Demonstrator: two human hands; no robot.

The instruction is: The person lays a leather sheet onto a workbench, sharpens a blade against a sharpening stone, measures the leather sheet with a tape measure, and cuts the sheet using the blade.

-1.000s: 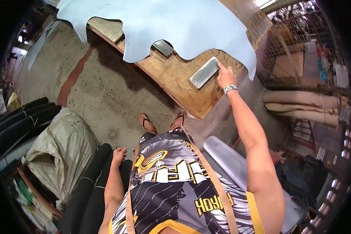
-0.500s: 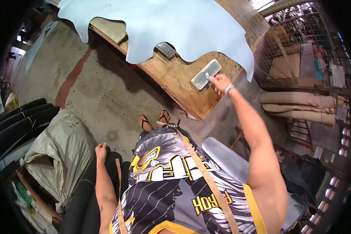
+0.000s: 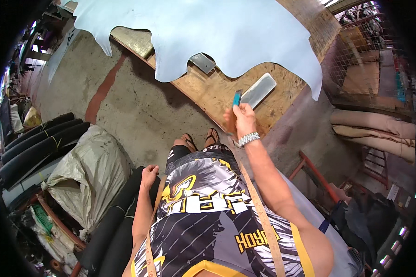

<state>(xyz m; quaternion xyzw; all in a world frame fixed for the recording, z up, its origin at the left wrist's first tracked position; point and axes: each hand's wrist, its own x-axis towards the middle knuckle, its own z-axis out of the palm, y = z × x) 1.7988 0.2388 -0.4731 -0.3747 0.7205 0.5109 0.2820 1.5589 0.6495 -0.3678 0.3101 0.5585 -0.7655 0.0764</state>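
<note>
Gripping a blue tool (image 3: 237,98), the right hand (image 3: 245,121) has drawn back from the grey block (image 3: 262,89); the left hand (image 3: 149,175) is loosely clenched.

Workshop, pale hide (image 3: 194,37) across worktable (image 3: 203,90), dark rolls (image 3: 41,154)

right hand (image 3: 244,119) grips blue tool (image 3: 237,98). grey block (image 3: 260,90) lies just beyond it on wooden table (image 3: 196,91); pale-blue sheet (image 3: 208,32) farther ahead. left hand (image 3: 150,175), curled, hangs near black rolls (image 3: 113,217).
</note>
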